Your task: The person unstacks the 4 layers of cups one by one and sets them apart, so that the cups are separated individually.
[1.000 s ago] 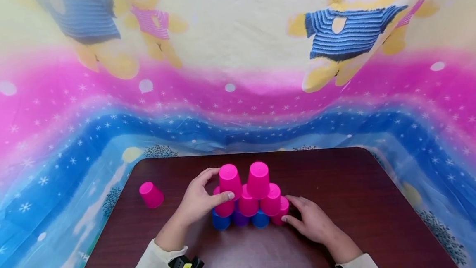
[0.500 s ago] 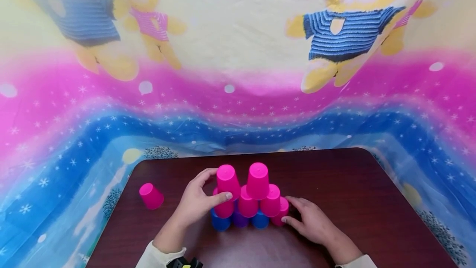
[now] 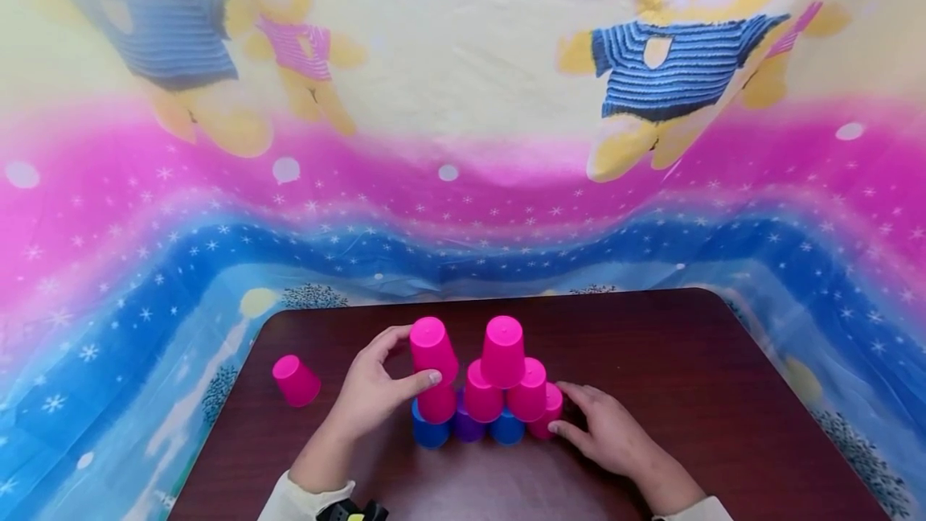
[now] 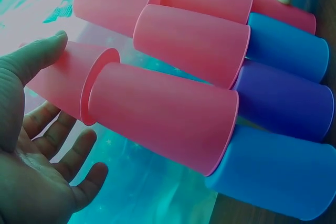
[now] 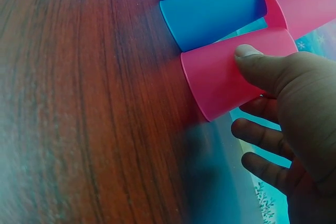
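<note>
Upside-down cups form a stepped stack on the table. Its bottom row has a blue cup (image 3: 432, 430), a purple cup (image 3: 470, 424), another blue cup (image 3: 508, 427) and a pink cup (image 3: 553, 416) at the right end. Above stand three pink cups, one of them the left cup (image 4: 163, 114). A further pink cup (image 3: 502, 350) tops the right pair. My left hand (image 3: 372, 392) holds a pink cup (image 3: 430, 344) between thumb and fingers, its rim at the top of the left middle-row cup. My right hand (image 3: 608, 432) pinches the bottom-right pink cup.
A single pink cup (image 3: 297, 381) stands apart at the left on the dark wooden table (image 3: 651, 344). A cloth printed with bears (image 3: 463, 191) hangs behind the table and along its sides.
My left hand has shifted the upper pink cup leftward, from leaning toward the gap to over the left middle-row cup. The right hand has stayed in place.
</note>
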Action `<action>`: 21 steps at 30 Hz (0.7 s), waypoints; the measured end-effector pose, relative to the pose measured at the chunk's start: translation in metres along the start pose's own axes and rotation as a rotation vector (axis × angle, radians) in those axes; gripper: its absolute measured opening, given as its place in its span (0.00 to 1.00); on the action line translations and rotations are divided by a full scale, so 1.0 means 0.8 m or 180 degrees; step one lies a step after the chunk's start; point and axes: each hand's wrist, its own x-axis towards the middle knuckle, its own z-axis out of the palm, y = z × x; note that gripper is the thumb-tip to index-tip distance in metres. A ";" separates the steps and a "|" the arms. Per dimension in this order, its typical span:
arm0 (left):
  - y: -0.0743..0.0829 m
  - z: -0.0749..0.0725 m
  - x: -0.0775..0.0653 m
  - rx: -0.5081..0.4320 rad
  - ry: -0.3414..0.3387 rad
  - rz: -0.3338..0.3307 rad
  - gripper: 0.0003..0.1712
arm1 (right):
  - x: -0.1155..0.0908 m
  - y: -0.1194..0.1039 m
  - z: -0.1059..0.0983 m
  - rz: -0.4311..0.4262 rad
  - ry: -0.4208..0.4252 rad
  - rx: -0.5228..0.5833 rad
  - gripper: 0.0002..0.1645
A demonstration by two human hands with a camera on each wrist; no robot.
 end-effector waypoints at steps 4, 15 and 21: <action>-0.001 -0.004 -0.002 0.0008 0.0017 -0.0029 0.36 | 0.000 0.000 0.002 -0.0048 0.0045 0.0007 0.38; -0.003 -0.016 -0.005 -0.0012 0.0113 -0.0036 0.35 | -0.001 0.001 0.000 0.0096 -0.0093 0.0048 0.41; -0.007 -0.023 -0.007 0.0035 0.0154 -0.0077 0.35 | -0.001 0.000 0.000 0.0086 -0.0081 0.0047 0.40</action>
